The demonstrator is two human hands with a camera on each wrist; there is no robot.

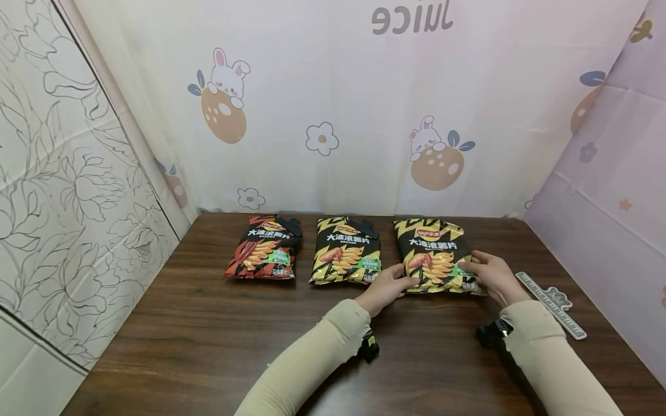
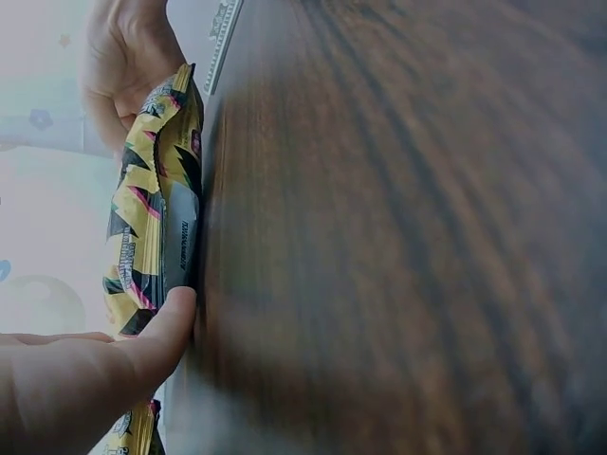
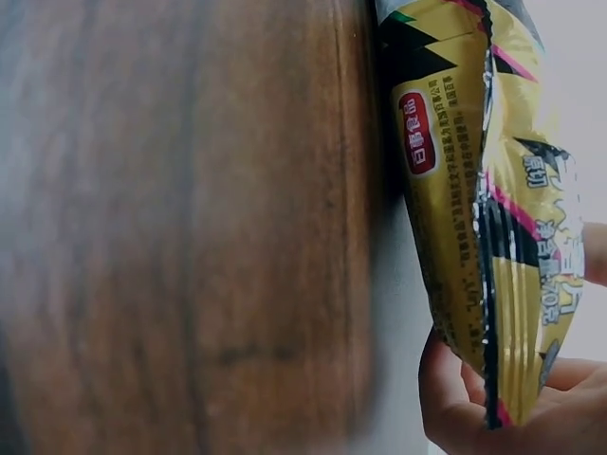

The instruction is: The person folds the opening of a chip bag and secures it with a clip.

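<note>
A yellow-and-black bag of potato chips (image 1: pixel 434 254) lies on the table, the rightmost of three bags. My left hand (image 1: pixel 386 290) grips its lower left corner; in the left wrist view the thumb (image 2: pixel 171 327) presses against its near edge. On the other side my right hand (image 1: pixel 494 274) holds the lower right edge, and the right wrist view shows fingers curled about the bag's end (image 3: pixel 512 379). Left of it lie a similar yellow-and-black bag (image 1: pixel 340 254) and a red-and-black bag (image 1: pixel 262 251). Each of these two has a black clip-like piece at its top right corner.
A white ruler with a shaped edge (image 1: pixel 551 306) lies on the brown wooden table (image 1: pixel 208 341), right of my right hand. A printed curtain (image 1: pixel 322 86) hangs behind the table's far edge. More patterned panels stand on both sides.
</note>
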